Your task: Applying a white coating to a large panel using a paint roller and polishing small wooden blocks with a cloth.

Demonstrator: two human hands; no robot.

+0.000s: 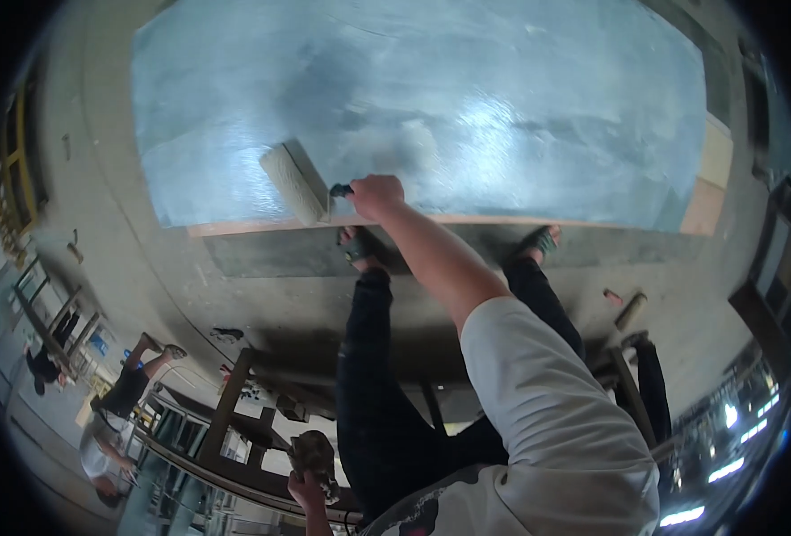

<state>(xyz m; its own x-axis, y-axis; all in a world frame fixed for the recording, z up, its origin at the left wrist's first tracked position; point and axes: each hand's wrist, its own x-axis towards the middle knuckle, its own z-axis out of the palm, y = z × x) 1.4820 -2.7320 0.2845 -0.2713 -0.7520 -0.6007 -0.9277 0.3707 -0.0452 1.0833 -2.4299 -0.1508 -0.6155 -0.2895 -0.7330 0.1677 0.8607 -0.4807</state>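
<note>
Grips the roller [294,185] in the nearer right hand [377,196]; has it left of the fist, slanting far-left to near-right, at the near edge of the sheet [583,107]; clutches a brown lump [313,454] in the left hand [307,489].

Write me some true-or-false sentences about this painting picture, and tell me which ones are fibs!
1. The fingers of the right hand are closed on the handle of a paint roller. True.
2. The roller's cover is bright red. False: it is a pale cream colour.
3. The big panel looks light blue, with shiny patches. True.
4. The roller's cover is to the right of the right hand in the picture. False: it is to the left.
5. The person with the roller wears shorts. False: their trousers are long and dark.
6. Some of that person's toes can be seen. True.
</note>
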